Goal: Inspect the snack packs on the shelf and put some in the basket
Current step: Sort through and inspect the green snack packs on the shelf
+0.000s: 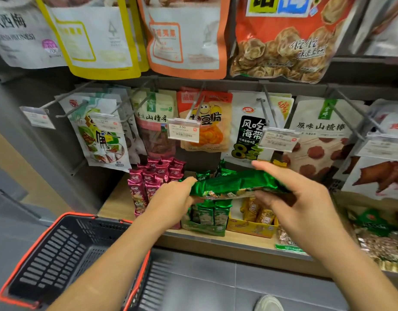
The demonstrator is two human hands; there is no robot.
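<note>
The fingers of the left hand (171, 198) and the right hand (303, 198) each pinch one end of the shiny green foil snack pack (234, 184), held level over the wooden shelf (115, 204). Slick foil could slip from such end-only pinches (likeliest mid-swing) and miss the orange-rimmed black plastic basket (59, 254), lower left.

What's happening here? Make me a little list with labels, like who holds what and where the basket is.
held: green pack, roughly level, in front of the shelf
left hand: pinches its left end
right hand: grips its right end
basket: lower left, under the left arm; no packs seen in it
on shelf: pink packs left, green box middle, yellow box right
above: bags on hooks with price tags
</note>
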